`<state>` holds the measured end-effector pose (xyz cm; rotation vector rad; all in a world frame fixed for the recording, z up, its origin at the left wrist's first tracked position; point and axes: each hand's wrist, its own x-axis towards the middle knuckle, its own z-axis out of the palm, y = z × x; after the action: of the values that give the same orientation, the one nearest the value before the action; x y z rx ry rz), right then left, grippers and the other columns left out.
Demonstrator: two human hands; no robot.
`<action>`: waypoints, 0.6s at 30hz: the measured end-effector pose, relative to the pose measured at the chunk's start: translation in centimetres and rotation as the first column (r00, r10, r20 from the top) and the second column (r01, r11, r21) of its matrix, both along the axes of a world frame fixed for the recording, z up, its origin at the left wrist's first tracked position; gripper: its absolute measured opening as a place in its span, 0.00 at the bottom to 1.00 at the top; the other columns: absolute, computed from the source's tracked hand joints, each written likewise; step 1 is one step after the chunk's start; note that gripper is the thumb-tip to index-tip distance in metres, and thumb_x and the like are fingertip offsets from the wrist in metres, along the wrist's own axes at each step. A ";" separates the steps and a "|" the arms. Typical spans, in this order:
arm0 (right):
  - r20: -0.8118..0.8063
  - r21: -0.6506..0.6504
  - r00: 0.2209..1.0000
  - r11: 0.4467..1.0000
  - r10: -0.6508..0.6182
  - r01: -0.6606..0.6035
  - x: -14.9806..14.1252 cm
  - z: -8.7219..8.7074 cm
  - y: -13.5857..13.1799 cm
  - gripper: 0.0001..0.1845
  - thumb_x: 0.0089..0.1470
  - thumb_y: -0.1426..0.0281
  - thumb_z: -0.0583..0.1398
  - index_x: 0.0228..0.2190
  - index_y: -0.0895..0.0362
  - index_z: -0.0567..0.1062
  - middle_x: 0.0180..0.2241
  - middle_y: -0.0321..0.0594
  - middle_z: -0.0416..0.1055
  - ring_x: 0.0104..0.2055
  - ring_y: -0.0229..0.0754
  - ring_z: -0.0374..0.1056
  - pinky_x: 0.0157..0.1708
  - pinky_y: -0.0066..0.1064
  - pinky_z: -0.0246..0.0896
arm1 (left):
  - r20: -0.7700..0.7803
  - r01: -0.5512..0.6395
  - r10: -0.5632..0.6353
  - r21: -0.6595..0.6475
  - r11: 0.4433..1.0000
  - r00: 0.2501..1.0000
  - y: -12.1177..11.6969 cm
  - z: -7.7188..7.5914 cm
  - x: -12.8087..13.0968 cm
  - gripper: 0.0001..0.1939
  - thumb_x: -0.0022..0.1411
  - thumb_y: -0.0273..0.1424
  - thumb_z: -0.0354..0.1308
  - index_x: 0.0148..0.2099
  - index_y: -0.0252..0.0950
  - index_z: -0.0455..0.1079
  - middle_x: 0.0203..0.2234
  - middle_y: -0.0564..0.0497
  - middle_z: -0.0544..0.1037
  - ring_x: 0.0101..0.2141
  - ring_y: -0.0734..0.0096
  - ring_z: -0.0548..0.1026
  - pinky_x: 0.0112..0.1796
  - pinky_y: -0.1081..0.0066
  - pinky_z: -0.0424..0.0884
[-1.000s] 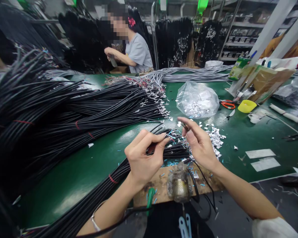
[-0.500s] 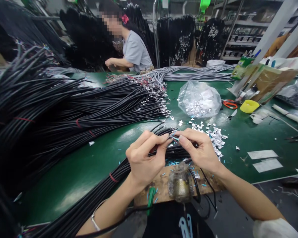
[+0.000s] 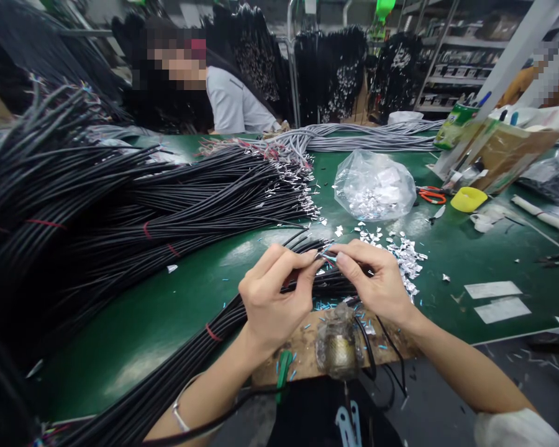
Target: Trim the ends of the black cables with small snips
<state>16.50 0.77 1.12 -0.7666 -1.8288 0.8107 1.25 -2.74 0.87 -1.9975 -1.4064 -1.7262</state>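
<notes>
Above a tied bundle of black cables (image 3: 177, 366), my two hands meet fingertip to fingertip. My left hand (image 3: 277, 292) is closed in a pinch on the end of a black cable, mostly hidden by the fingers. Thin blue wires (image 3: 328, 256) show in the small gap between the hands. My right hand (image 3: 377, 279) pinches these wires between thumb and index finger. Just below stands a small device (image 3: 339, 344) with a cloudy coating and a brassy front, on a wooden board (image 3: 302, 338). Blue wire snippets (image 3: 325, 306) lie about it.
Large heaps of black cables (image 3: 205, 198) fill the left of the green table (image 3: 205, 279). Silvery foil scraps (image 3: 407, 261) and a clear plastic bag (image 3: 375, 186) lie ahead. Orange-handled scissors (image 3: 431, 195) and a yellow ring (image 3: 468, 199) are to the right. A person (image 3: 237, 102) sits across.
My hands stay almost in place, still pinching, with slightly more of the blue wire showing between them. The person across has leaned lower and to the left.
</notes>
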 end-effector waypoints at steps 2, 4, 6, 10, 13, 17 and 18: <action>0.007 0.012 0.999 0.999 -0.034 0.034 0.0 -0.1 0.0 0.11 0.56 0.69 0.56 0.37 0.53 0.78 0.29 0.37 0.74 0.29 0.36 0.65 0.30 0.30 0.60 | 0.031 0.001 0.001 -0.068 0.998 1.000 0.0 -0.1 0.0 0.05 0.51 0.23 0.62 0.32 0.34 0.71 0.23 0.54 0.72 0.24 0.78 0.69 0.24 0.76 0.68; 0.019 0.029 0.997 0.997 -0.068 0.068 0.0 -0.2 -0.1 0.11 0.56 0.69 0.57 0.38 0.53 0.78 0.30 0.37 0.74 0.29 0.36 0.66 0.30 0.30 0.61 | 0.086 0.025 -0.013 -0.148 0.989 0.996 0.0 -0.1 0.0 0.05 0.52 0.26 0.62 0.34 0.34 0.71 0.25 0.53 0.73 0.25 0.77 0.71 0.26 0.75 0.70; 0.031 0.056 0.995 0.994 -0.098 0.096 -0.1 -0.2 -0.1 0.10 0.56 0.69 0.57 0.38 0.53 0.78 0.30 0.37 0.74 0.30 0.36 0.66 0.31 0.31 0.61 | 0.139 0.090 -0.059 -0.225 0.970 0.988 0.1 -0.1 -0.2 0.03 0.54 0.27 0.61 0.34 0.35 0.71 0.24 0.54 0.74 0.23 0.77 0.72 0.25 0.76 0.70; 0.056 0.100 0.993 0.990 -0.108 0.102 0.1 -0.1 -0.2 0.10 0.56 0.70 0.57 0.38 0.53 0.77 0.31 0.37 0.75 0.31 0.36 0.67 0.33 0.31 0.62 | 0.217 0.254 -0.183 -0.371 0.893 0.959 0.2 0.5 -0.7 0.07 0.59 0.29 0.56 0.30 0.34 0.72 0.16 0.56 0.69 0.16 0.81 0.66 0.19 0.78 0.64; 0.068 0.107 0.993 0.990 -0.100 0.093 0.2 -0.1 -0.3 0.10 0.56 0.70 0.57 0.38 0.53 0.77 0.31 0.37 0.75 0.32 0.37 0.68 0.34 0.31 0.62 | 0.366 0.419 -0.265 -0.454 0.786 0.892 0.4 1.0 -1.0 0.14 0.61 0.33 0.54 0.25 0.33 0.69 0.13 0.56 0.65 0.13 0.82 0.60 0.15 0.79 0.57; 0.069 0.074 0.994 0.994 -0.079 0.074 0.2 0.0 -0.2 0.10 0.55 0.69 0.57 0.37 0.53 0.78 0.30 0.38 0.75 0.31 0.38 0.68 0.32 0.32 0.62 | 0.561 0.632 -0.332 -0.505 0.588 0.758 0.7 1.3 -1.1 0.19 0.61 0.41 0.51 0.23 0.33 0.65 0.09 0.58 0.59 0.10 0.84 0.55 0.12 0.79 0.51; 0.066 0.065 0.995 0.995 -0.076 0.072 0.2 -0.1 -0.1 0.10 0.55 0.69 0.57 0.37 0.53 0.78 0.30 0.38 0.75 0.31 0.38 0.68 0.32 0.32 0.63 | 0.583 0.646 -0.327 -0.502 0.574 0.744 0.8 1.3 -1.2 0.20 0.61 0.42 0.52 0.23 0.33 0.65 0.09 0.58 0.59 0.10 0.84 0.55 0.12 0.79 0.51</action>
<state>16.70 0.69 1.07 -0.8260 -1.8665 0.6830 0.09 -1.94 2.22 -2.7487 -1.9964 -2.2246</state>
